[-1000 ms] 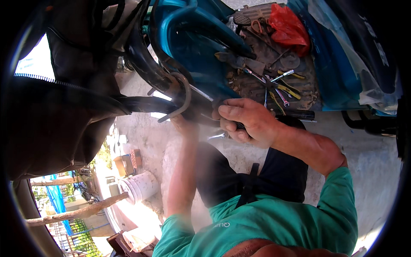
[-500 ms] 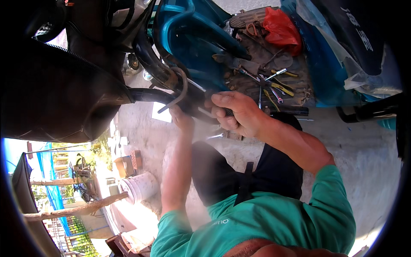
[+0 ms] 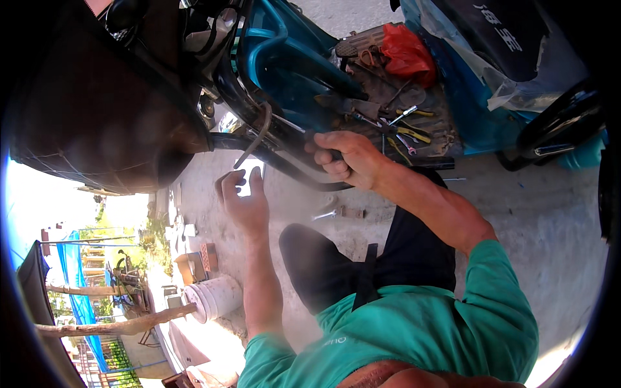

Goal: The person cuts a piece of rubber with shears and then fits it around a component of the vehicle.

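The shafted tool (image 3: 291, 124) sits in the person's right hand (image 3: 352, 158), its dark handle wrapped by bent fingers and its shiny shaft slanting up and left beside the black bar (image 3: 304, 181) of a scooter. Whether its tip touches anything there cannot be told. A curved rod (image 3: 264, 132) crosses the bar just left of the shaft. The left hand (image 3: 247, 204) is raised just below the rod's lower end, fingers crooked and the thumb apart from them, with a bright patch showing through the gap; no object is visible in its grasp.

The work looks under way rather than finished: the tool is in hand at the bar and the rod is in place across it. No fastening shows clearly, so what is done or left there cannot be told.

Beyond is the teal bodywork (image 3: 291, 71), then the ridged footboard (image 3: 446, 123), carrying yellow-handled pliers (image 3: 417, 134) and a red bag (image 3: 409, 57). A wrench (image 3: 326, 215) lies on the floor, and a white bucket (image 3: 218, 297) stands farther left.
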`<state>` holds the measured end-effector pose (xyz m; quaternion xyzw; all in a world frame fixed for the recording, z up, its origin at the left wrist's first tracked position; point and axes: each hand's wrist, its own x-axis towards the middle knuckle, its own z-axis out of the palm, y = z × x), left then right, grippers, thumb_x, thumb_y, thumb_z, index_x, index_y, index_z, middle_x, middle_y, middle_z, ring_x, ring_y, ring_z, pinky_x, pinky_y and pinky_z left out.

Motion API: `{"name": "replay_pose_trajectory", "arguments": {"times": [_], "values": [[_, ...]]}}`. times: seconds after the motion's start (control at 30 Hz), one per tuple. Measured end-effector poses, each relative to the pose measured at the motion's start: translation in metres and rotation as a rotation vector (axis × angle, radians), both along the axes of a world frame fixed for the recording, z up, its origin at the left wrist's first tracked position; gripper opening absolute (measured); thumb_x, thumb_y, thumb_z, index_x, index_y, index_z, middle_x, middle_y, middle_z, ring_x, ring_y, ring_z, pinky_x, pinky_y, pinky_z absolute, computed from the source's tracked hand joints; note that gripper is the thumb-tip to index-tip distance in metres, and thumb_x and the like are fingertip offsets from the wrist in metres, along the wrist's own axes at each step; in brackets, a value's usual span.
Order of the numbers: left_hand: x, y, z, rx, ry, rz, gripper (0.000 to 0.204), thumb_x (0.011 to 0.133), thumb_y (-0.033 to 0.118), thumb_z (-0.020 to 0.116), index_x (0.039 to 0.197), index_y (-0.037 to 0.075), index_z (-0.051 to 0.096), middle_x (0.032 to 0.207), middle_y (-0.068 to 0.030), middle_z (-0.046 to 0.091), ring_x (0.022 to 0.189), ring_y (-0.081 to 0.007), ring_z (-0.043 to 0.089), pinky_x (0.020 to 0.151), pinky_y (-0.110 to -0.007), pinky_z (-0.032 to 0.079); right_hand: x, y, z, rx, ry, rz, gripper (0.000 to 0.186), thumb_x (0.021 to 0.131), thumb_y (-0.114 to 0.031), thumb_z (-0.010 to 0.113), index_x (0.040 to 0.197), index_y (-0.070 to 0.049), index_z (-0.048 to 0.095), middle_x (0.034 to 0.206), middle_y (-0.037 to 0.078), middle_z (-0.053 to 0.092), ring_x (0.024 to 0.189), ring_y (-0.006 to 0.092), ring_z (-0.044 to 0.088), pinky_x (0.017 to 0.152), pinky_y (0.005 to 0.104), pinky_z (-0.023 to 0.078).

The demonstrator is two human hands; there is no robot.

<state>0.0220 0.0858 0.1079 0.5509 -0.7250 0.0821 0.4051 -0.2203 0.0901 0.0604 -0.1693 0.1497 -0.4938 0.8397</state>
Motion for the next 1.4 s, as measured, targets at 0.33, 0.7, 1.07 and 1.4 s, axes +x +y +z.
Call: {"name": "replay_pose_trajectory", "arguments": {"times": [0.33, 0.7, 1.07, 1.4], "values": [[-0.044, -0.016, 0.041, 0.015, -0.467, -0.226, 0.02, 0.086, 0.016, 0.072, 0.103, 0.008, 0.064, 0.098, -0.0089, 0.062, 0.091, -0.0323, 0.063, 0.078, -0.043, 0.052, 0.0, -0.001, -0.004, -0.01, -0.002, -0.009, 0.027, 0.099, -0.024, 0.056, 0.108, 0.001, 0.057, 0.076, -0.001, 0.05, 0.052, 0.0046, 0.036, 0.045, 0.0189, 0.026], [-0.046, -0.023, 0.069, -0.017, -0.398, -0.281, 0.015, 0.089, 0.005, 0.061, 0.104, 0.006, 0.061, 0.096, -0.0137, 0.061, 0.087, -0.0357, 0.063, 0.071, -0.045, 0.051, 0.002, -0.002, -0.006, -0.03, -0.006, -0.005, 0.026, 0.098, -0.025, 0.056, 0.105, 0.001, 0.056, 0.075, -0.001, 0.049, 0.051, 0.0046, 0.035, 0.044, 0.019, 0.025], [-0.063, -0.024, 0.038, 0.107, -0.428, -0.248, 0.017, 0.089, 0.01, 0.063, 0.104, 0.008, 0.057, 0.103, -0.0142, 0.058, 0.082, -0.0396, 0.063, 0.071, -0.05, 0.052, 0.006, 0.0, -0.007, -0.032, -0.015, -0.046, 0.024, 0.098, -0.024, 0.055, 0.103, -0.001, 0.057, 0.075, -0.001, 0.049, 0.05, 0.0044, 0.035, 0.044, 0.0196, 0.027], [-0.069, -0.02, 0.05, 0.113, -0.254, -0.203, 0.016, 0.088, 0.012, 0.067, 0.1, 0.004, 0.062, 0.089, -0.0133, 0.066, 0.081, -0.0301, 0.067, 0.071, -0.04, 0.052, -0.001, -0.001, -0.004, 0.011, 0.029, -0.019, 0.024, 0.099, -0.021, 0.055, 0.105, 0.001, 0.057, 0.075, 0.0, 0.049, 0.051, 0.0048, 0.036, 0.044, 0.0193, 0.027]]}}
